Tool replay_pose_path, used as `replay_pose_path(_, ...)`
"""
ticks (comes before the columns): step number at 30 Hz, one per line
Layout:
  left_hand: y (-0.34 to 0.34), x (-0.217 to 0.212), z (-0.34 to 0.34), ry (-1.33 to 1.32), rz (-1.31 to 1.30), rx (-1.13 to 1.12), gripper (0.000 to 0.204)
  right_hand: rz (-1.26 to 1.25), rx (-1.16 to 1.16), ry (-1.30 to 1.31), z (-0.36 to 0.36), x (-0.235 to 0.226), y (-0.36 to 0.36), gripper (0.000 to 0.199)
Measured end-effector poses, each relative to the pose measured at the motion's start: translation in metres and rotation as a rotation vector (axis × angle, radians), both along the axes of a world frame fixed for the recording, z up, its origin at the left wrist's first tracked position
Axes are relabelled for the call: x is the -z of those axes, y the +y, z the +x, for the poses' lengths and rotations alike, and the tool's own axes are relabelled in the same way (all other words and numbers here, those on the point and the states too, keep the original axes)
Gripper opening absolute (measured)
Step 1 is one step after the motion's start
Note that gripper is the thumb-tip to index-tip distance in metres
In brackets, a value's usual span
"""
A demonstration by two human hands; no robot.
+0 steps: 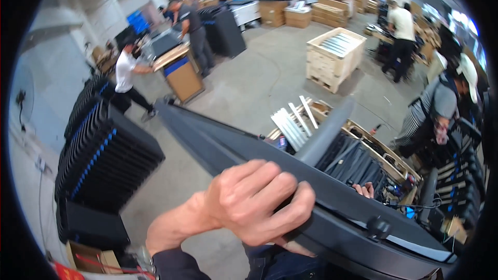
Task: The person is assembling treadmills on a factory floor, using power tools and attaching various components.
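Across the front of me a long dark grey panel-like part (327, 186) is held tilted, running from upper left to lower right. My left hand (259, 197) is closed round its near edge, knuckles up. Only a few fingertips of my right hand (364, 190) show, curled over the far edge; the panel hides the rest. A black knob or small wheel (378, 226) sits on the panel's near side toward its right end. A smooth grey post (328, 129) rises behind the panel; I cannot tell whether it is joined to it.
Beyond the panel, a wooden crate (358, 124) holds dark bars and silver strips (290, 124). Black panels (111, 161) stand stacked at left, above an open carton (91, 259). Another crate (332, 62) stands farther off. A person (438, 101) works at right; others work at left and back.
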State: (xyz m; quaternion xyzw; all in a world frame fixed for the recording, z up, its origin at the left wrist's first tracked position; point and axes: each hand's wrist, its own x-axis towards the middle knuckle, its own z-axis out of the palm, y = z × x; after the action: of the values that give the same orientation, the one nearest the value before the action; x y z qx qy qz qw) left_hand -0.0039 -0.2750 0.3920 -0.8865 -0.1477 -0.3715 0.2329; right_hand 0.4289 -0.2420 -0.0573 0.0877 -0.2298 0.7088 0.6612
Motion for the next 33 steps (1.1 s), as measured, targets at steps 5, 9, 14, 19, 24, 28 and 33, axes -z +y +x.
replay_pose_path(5,-0.007,0.015,-0.155,-0.103,-0.045,0.018,0.037,-0.011,-0.056,0.008,-0.141,-0.011,0.024,0.062)
replay_pose_path(9,0.025,0.011,-0.283,-0.205,-0.087,0.035,0.085,-0.063,-0.118,-0.142,-0.263,-0.027,0.045,0.064)
replay_pose_path(14,0.094,-0.02,-0.41,-0.083,-0.099,-0.112,0.084,-0.132,-0.174,-0.292,-0.393,-0.026,0.074,0.067)
replay_pose_path(19,0.161,0.022,-0.412,-0.386,-0.141,0.169,0.082,-0.185,-0.212,-0.423,-0.513,-0.016,0.143,0.07)
replay_pose_path(24,0.218,0.036,-0.481,-0.4,-0.985,0.242,0.08,-0.195,-0.231,-0.528,-0.603,-0.009,0.274,0.073)
replay_pose_path(28,0.343,0.139,-0.582,-0.837,-1.326,0.114,0.055,-0.26,-0.061,-0.536,-0.638,-0.009,0.353,0.075)
replay_pose_path(33,0.447,0.261,-0.683,-1.494,-1.74,-0.039,0.053,-0.541,0.343,-0.496,-0.675,0.004,0.317,0.078)
